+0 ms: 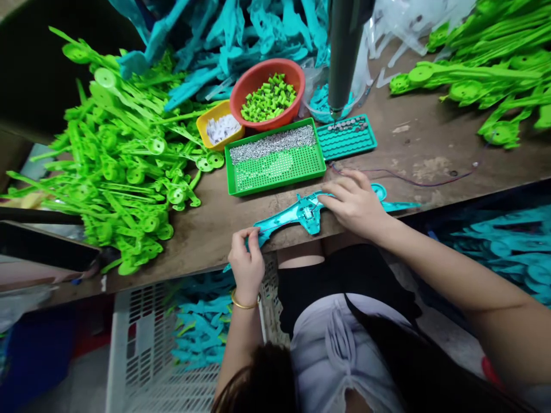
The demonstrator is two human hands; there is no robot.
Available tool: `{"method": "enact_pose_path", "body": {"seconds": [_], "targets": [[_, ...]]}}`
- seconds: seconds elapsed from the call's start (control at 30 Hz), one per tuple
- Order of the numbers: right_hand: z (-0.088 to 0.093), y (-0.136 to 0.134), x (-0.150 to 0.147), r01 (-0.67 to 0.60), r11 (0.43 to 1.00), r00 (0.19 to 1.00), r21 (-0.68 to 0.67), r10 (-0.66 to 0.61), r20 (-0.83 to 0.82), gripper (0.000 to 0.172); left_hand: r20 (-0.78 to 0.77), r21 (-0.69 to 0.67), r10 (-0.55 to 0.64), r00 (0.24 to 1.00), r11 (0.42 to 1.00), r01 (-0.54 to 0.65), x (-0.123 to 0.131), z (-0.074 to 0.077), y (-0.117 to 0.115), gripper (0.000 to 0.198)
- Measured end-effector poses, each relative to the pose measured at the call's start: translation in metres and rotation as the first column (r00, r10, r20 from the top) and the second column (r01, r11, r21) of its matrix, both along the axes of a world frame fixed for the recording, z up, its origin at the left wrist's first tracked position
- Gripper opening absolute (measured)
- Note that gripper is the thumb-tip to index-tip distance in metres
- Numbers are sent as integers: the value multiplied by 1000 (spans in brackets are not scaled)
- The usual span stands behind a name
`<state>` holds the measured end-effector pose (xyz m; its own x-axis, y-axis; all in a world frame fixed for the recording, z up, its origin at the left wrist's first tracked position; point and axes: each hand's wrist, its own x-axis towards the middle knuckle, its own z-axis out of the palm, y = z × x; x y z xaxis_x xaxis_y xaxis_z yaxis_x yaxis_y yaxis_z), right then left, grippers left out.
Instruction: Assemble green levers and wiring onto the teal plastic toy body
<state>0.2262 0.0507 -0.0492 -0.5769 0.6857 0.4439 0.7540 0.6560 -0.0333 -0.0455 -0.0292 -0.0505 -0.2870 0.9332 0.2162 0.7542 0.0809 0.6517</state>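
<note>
A long teal plastic part [297,213] lies along the front edge of the brown table [430,155]. My left hand [246,259] pinches its near left end with closed fingers. My right hand [355,202] rests on the part's right portion, fingers pressed down on it beside a small fitted piece at its middle. A thin red wire [413,182] runs from the part across the table to the right.
A green tray of small silver screws [275,156], a teal slotted tray [346,136], a red bowl of green bits [267,92] and a yellow tub [219,126] stand behind. Green part piles [124,155] lie left and right, teal ones behind. A dark tool column [344,51] hangs above. A white crate [142,344] holds teal parts.
</note>
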Motion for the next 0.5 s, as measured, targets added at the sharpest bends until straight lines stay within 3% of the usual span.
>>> {"method": "enact_pose_path", "body": {"seconds": [0.1,0.17,0.27,0.37,0.43,0.5], "targets": [[-4,-14,4,247,969,962,-8,-247,-114,28,8,44,30,1000,999,-30,6,-4,-2,22],[-8,-28,15,343,936,927,-83,-352,-132,47,60,75,60,996,995,-64,12,-3,-2,21],[-16,-42,37,415,899,896,-143,-431,-110,75,285,124,81,955,985,-121,17,2,4,21],[-24,-43,55,443,874,878,-201,-468,-101,82,589,162,61,806,968,-192,9,6,14,21],[-28,-39,64,437,865,877,-245,-471,-97,81,661,203,73,747,941,-271,-10,7,22,23],[-30,-35,71,440,861,875,-257,-475,-96,79,623,283,121,773,886,-367,-37,6,27,25]]}}
